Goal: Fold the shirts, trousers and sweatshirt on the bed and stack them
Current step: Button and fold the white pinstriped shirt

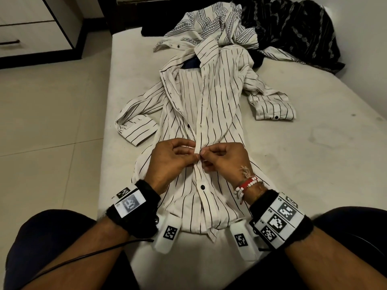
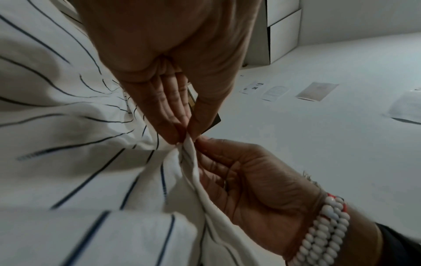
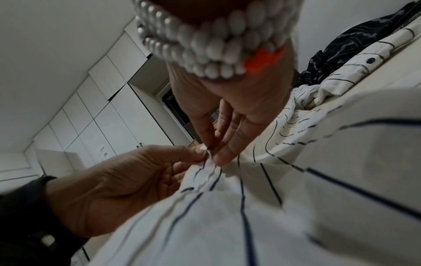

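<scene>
Both forearms fill the foreground, each wearing a black fuzzy wrist band (image 1: pixel 134 214) with white coded tags; the right wrist also carries a white bead bracelet (image 1: pixel 245 186) with a red strand. Just beyond them, the left hand (image 1: pixel 169 162) and right hand (image 1: pixel 225 159) meet over the front placket of the striped shirt (image 1: pixel 211 101). Each hand has thumb and fingertips closed in a pinch on the placket edge, the remaining fingers curled; the wrist views show the cloth bunched into a small ridge between the two pinches.

Thin, soft, cream fabric with narrow dark vertical stripes makes up the shirt, which lies face up and lengthwise along the bed (image 1: pixel 314 153), hem toward the person, collar away. One black button (image 1: pixel 202 187) shows fastened below the hands; above them the front lies partly open. Both sleeves are crumpled, one to each side of the shirt's body.

Past the collar lie a rumpled patterned white garment (image 1: pixel 211 19) and, beside it, a black patterned garment (image 1: pixel 293 30). Left of the shirt the mattress edge drops to pale floor tiles (image 1: pixel 52 111); right of the shirt bare smooth sheet extends to the wall.
</scene>
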